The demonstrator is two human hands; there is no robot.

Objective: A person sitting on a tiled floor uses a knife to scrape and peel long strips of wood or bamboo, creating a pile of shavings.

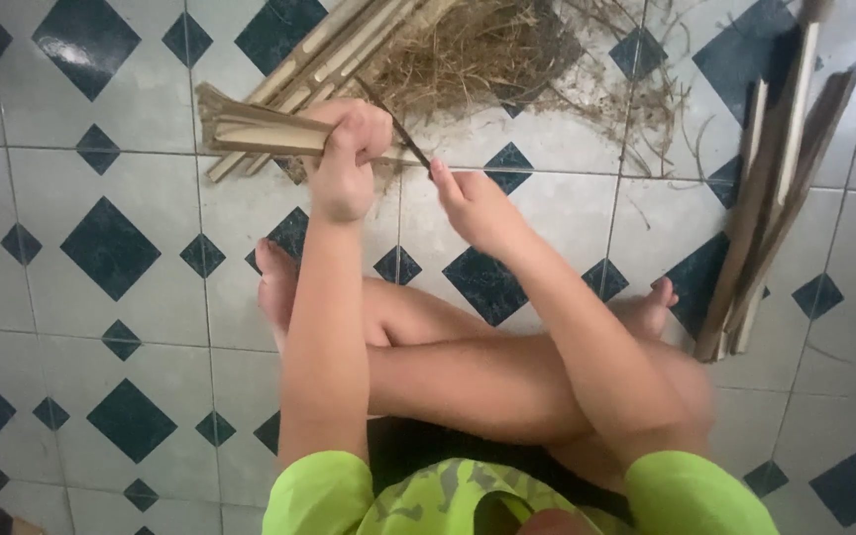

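The left hand (347,149) grips a few slats (260,134) over the floor (101,327), the right hand (468,203) pinches a thin blade (398,129) on them; shavings (487,50) lie beyond, more slats (765,218) wait at right.

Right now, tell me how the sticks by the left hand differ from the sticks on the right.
The left bundle is held in the left hand, lying crosswise; the right pile lies untouched on the floor, running lengthwise. The left looks paler, the right darker. Both are long flat strips.
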